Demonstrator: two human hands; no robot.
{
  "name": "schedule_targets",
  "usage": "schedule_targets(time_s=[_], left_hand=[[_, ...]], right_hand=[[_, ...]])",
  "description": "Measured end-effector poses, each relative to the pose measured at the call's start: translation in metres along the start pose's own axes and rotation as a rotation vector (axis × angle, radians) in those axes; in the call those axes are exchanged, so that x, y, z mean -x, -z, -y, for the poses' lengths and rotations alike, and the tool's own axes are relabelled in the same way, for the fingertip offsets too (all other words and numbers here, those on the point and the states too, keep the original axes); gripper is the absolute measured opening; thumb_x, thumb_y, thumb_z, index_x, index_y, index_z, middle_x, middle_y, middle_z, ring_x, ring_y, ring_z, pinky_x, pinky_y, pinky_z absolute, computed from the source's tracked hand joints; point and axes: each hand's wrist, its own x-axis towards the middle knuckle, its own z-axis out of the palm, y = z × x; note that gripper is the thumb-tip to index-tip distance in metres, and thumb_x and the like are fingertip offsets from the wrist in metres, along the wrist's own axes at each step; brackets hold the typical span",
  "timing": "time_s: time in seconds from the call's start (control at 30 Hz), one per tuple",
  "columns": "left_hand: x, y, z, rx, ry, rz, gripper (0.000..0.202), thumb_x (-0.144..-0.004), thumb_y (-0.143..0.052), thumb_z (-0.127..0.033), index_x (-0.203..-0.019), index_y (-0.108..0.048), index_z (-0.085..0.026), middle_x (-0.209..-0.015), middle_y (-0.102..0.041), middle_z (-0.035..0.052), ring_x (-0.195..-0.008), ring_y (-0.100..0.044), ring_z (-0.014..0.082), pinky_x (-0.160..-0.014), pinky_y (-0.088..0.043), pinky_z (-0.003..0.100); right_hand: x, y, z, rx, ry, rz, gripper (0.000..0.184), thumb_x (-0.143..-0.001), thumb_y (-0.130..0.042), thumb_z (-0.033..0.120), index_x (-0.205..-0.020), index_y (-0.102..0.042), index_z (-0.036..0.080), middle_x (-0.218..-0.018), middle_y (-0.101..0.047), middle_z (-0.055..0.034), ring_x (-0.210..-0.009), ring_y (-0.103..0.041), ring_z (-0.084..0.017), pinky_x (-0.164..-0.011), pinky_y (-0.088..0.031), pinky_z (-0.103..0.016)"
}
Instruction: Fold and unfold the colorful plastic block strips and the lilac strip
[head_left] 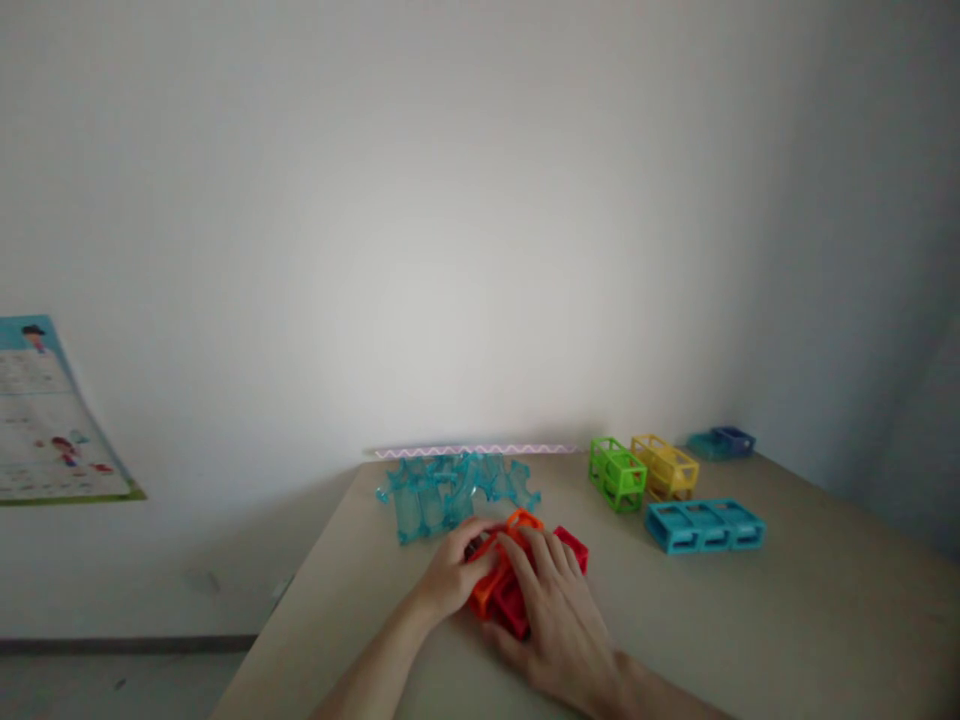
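Close to me on the table, an orange open-frame plastic block [482,596] lies against a red open-frame plastic block [574,549]. My left hand [448,574] grips the orange one from its left side, thumb in front and fingers behind. Over the red one lies my right hand [559,615], its fingers curved across the top and its thumb at the near side. Much of both blocks is hidden under my fingers. Just beyond my left hand is a group of clear blue plastic pieces [431,508].
To the right stand a green frame block [616,474], a yellow one [665,468] and a blue one [705,527]. Dark blue and teal pieces [731,441] sit in the far corner. A patterned strip [480,450] runs along the table's back edge by the wall.
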Motion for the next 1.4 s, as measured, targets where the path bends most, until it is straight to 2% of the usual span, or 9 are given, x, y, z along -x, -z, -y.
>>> schedule_targets(time_s=[0.17,0.37,0.5,0.67,0.83,1.07,1.17,1.27,1.4], left_hand=[[-0.007,-0.003,0.008,-0.042,0.021,-0.055,0.028,-0.081,-0.064,-0.027,-0.106,-0.071,-0.017,-0.099,-0.073,0.0095,-0.084,-0.064,0.0226,-0.079,-0.048,0.033],[-0.011,-0.003,0.008,-0.075,0.017,-0.062,0.026,-0.086,-0.060,-0.032,-0.104,-0.072,-0.018,-0.106,-0.073,0.0091,-0.097,-0.065,0.0243,-0.089,-0.047,0.036],[-0.006,0.001,0.005,-0.073,0.003,0.003,0.037,-0.080,-0.067,-0.040,-0.109,-0.069,-0.018,-0.107,-0.072,0.0088,-0.097,-0.065,0.0251,-0.089,-0.048,0.035],[-0.002,0.006,0.007,-0.081,-0.007,0.077,0.049,-0.071,-0.075,-0.039,-0.113,-0.067,-0.016,-0.112,-0.069,0.0102,-0.101,-0.063,0.0270,-0.092,-0.046,0.036],[-0.001,0.005,0.004,-0.020,0.020,0.175,0.055,-0.069,-0.074,-0.034,-0.121,-0.064,-0.017,-0.117,-0.069,0.0095,-0.106,-0.063,0.0282,-0.095,-0.045,0.037],[0.004,0.002,-0.002,-0.051,-0.029,0.264,0.054,-0.070,-0.072,-0.031,-0.122,-0.064,-0.018,-0.117,-0.069,0.0085,-0.104,-0.062,0.0272,-0.094,-0.045,0.035],[0.007,0.000,-0.003,-0.024,0.004,0.333,0.057,-0.069,-0.073,-0.031,-0.123,-0.063,-0.017,-0.110,-0.070,0.0083,-0.096,-0.064,0.0259,-0.086,-0.048,0.033],[0.010,-0.002,-0.006,-0.010,0.020,0.369,0.057,-0.066,-0.074,-0.030,-0.121,-0.065,-0.017,-0.106,-0.071,0.0076,-0.091,-0.063,0.0241,-0.081,-0.048,0.030],[0.012,-0.002,-0.010,-0.022,0.047,0.387,0.059,-0.062,-0.076,-0.030,-0.118,-0.066,-0.016,-0.100,-0.070,0.0067,-0.082,-0.062,0.0209,-0.074,-0.046,0.028]], right_hand=[[-0.004,-0.004,-0.016,-0.035,-0.045,-0.123,0.086,-0.069,-0.071,0.050,-0.143,-0.040,0.018,-0.145,-0.041,-0.0197,-0.134,-0.031,-0.041,-0.110,-0.020,-0.061],[0.002,-0.010,-0.005,-0.120,0.011,-0.067,0.090,-0.068,-0.073,0.053,-0.143,-0.039,0.017,-0.147,-0.037,-0.0191,-0.135,-0.029,-0.042,-0.110,-0.023,-0.062],[0.002,0.003,-0.016,-0.239,0.118,-0.149,0.066,-0.084,-0.061,0.044,-0.141,-0.038,0.020,-0.145,-0.039,-0.0157,-0.133,-0.037,-0.033,-0.107,-0.036,-0.051],[0.003,0.036,-0.107,0.073,-0.050,-0.534,0.026,-0.089,-0.049,0.028,-0.111,-0.062,0.020,-0.119,-0.056,-0.0148,-0.113,-0.052,-0.033,-0.096,-0.043,-0.052],[0.014,0.045,-0.195,0.407,-0.356,-0.373,0.026,-0.084,-0.055,0.025,-0.103,-0.070,0.017,-0.105,-0.065,-0.0165,-0.094,-0.062,-0.035,-0.085,-0.048,-0.054],[0.009,0.030,-0.154,0.197,-0.136,-0.293,0.033,-0.089,-0.056,0.041,-0.105,-0.070,0.016,-0.105,-0.070,-0.0141,-0.095,-0.067,-0.030,-0.086,-0.055,-0.043],[0.009,0.029,-0.136,0.004,0.039,-0.280,0.032,-0.096,-0.047,0.034,-0.115,-0.067,0.016,-0.116,-0.069,-0.0133,-0.103,-0.067,-0.026,-0.091,-0.055,-0.039],[0.009,0.031,-0.139,-0.056,0.171,-0.226,0.032,-0.096,-0.042,0.022,-0.115,-0.068,0.019,-0.118,-0.069,-0.0113,-0.112,-0.063,-0.026,-0.096,-0.052,-0.042],[0.009,0.036,-0.157,0.014,0.126,-0.195,0.033,-0.093,-0.050,0.030,-0.119,-0.068,0.023,-0.126,-0.065,-0.0123,-0.120,-0.056,-0.033,-0.097,-0.049,-0.053]])
